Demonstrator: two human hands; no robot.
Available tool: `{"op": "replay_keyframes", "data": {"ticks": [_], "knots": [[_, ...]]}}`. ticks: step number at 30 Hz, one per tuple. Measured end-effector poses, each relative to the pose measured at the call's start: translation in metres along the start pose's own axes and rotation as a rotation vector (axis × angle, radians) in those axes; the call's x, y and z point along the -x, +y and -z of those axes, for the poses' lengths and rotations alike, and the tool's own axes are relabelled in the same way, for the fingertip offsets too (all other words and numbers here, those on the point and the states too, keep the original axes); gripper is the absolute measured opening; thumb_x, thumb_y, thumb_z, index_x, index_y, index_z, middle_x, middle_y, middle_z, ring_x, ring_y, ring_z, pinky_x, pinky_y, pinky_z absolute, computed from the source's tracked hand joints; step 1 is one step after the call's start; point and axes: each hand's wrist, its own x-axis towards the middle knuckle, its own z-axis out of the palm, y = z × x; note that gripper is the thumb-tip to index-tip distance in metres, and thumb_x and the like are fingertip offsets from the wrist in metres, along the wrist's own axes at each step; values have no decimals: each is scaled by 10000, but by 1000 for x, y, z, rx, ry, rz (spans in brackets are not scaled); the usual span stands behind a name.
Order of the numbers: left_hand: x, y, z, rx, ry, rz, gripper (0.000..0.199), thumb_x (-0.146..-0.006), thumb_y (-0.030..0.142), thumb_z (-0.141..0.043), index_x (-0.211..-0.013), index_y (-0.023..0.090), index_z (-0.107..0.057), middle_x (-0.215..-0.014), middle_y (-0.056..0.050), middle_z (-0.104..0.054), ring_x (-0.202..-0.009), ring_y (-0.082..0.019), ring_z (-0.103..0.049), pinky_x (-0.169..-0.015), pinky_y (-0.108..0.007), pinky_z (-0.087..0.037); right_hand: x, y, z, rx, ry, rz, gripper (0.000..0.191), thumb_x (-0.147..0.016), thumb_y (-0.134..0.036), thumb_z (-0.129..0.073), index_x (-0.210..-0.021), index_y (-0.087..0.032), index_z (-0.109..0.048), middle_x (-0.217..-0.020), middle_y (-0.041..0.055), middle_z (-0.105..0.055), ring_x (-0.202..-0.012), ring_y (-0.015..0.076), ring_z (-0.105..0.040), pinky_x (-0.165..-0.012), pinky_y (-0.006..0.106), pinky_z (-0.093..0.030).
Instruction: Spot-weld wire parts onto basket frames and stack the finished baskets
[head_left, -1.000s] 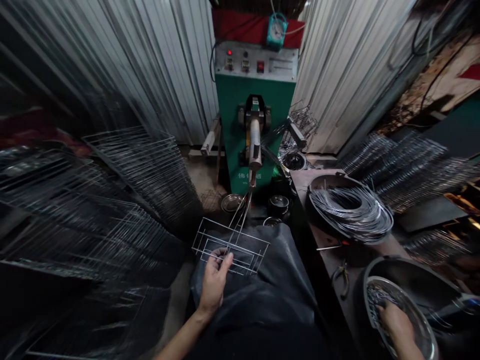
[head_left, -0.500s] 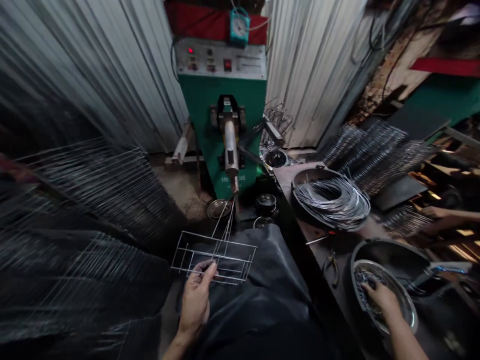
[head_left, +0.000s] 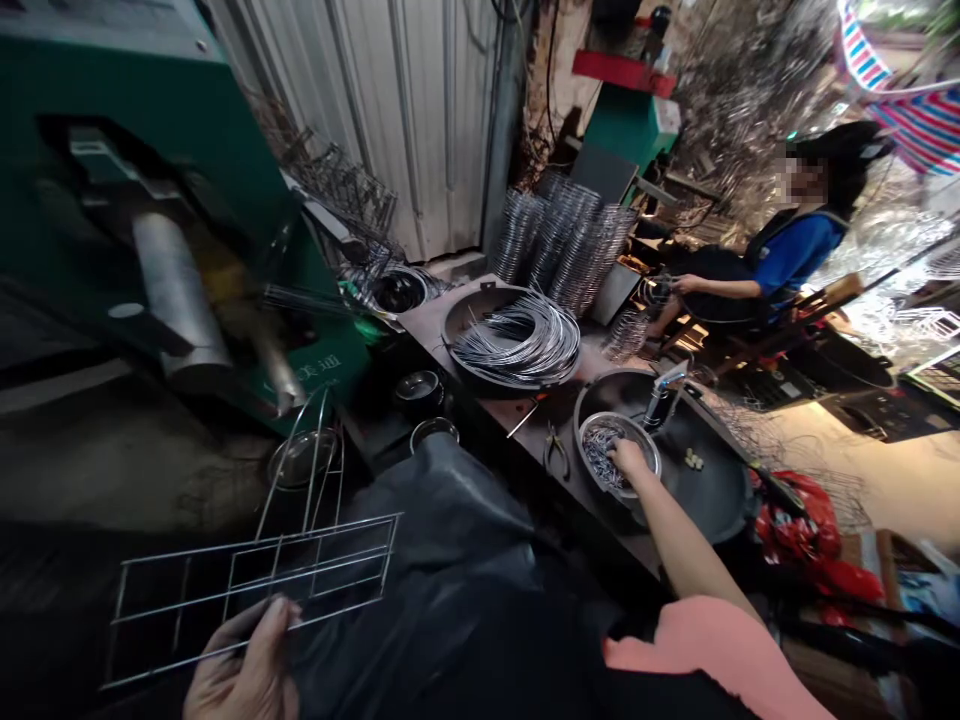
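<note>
The left hand (head_left: 246, 665) is pinching the rack (head_left: 276, 578) by one edge, risking twisting; the right hand (head_left: 628, 460) is touching bits (head_left: 598, 458), grip hidden.

Can see a long, flat surface (head_left: 429, 328). Near its far end, can spot a round black pan (head_left: 466, 308) holding looped shiny wire (head_left: 487, 352). Closer, can find a thin stick (head_left: 520, 422) near that pan, then pliers (head_left: 553, 450). Just beside the pliers, can see a bigger dark pan (head_left: 716, 500), carrying a silver bowl (head_left: 649, 446).
</note>
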Motion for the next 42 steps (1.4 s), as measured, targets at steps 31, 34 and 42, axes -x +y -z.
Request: {"op": "replay_keyframes", "data": {"ticks": [31, 34, 42], "knots": [[-9, -23, -5, 195, -63, -153, 304, -708, 458, -632, -648, 167, -568, -618, 0, -502, -623, -131, -464, -600, -227, -385, 133, -375, 65, -1219, -360, 1079, 299, -776, -439, -523, -633, -177, -527, -555, -31, -509, -527, 104, -453, -538, 228, -358], [-14, -27, -7, 171, -93, -168, 292, -727, 447, -613, -647, 171, -560, -612, 4, -490, -622, -130, -455, -598, -228, -378, 128, -378, 63, -1209, -329, 1100, 301, -786, -428, -514, -616, -180, -518, -549, -30, -507, -530, 105, -451, -555, 232, -359], [-29, -18, -3, 197, -172, -74, 316, -714, 461, -622, -618, 171, -544, -588, 12, -474, -557, -106, -399, -549, -222, -353, 115, -400, 52, -1353, -489, 1074, 315, -782, -450, -539, -618, -182, -514, -541, -38, -502, -526, 100, -455, -577, 233, -365]]}}
